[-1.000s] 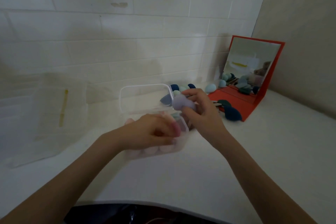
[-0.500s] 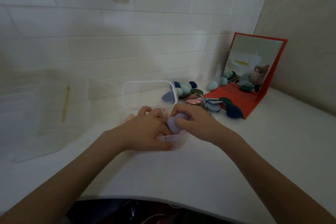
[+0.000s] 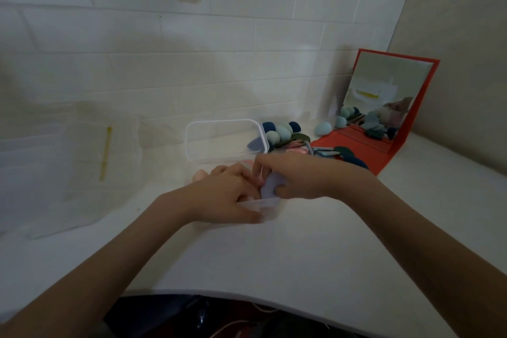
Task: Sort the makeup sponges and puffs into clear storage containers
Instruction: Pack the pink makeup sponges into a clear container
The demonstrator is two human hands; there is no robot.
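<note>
Head view, white counter [image 3: 301, 250] against a white tiled wall. Lavender sponge [image 3: 270, 186]: pale purple, matte, smooth rounded body, no visible markings; roughly half of it shows between the two hands, the rest covered by fingers. It sits at the near right corner of the clear container [image 3: 270, 207], partly down inside the rim. Right hand [image 3: 296, 177] has fingers curled over the top of the sponge and the thumb pressed against its near face, so it pinches the sponge. Left hand [image 3: 225, 199] lies over the container with fingers bent down into or onto it; the fingertips are hidden behind the sponge and the other hand, so whether they grip anything cannot be told. Container walls are transparent and faintly frosted; pink sponges [image 3: 200, 174] show at its far left edge and under the left hand. Its hinged lid [image 3: 226, 140] stands open behind it, white-rimmed and clear. Unsorted pile [image 3: 285, 133] just right of the lid: dark blue, pale green and teal egg-shaped sponges, flat olive and pink puffs, grey-blue flat wedges. A single light-blue egg sponge [image 3: 322, 128] lies apart from the pile, near the wall. Red-framed mirror [image 3: 384, 107] stands tilted at the far right with dark teal puffs [image 3: 352, 160] on its red base. A clear plastic bag [image 3: 82, 162] lies at the left.
</note>
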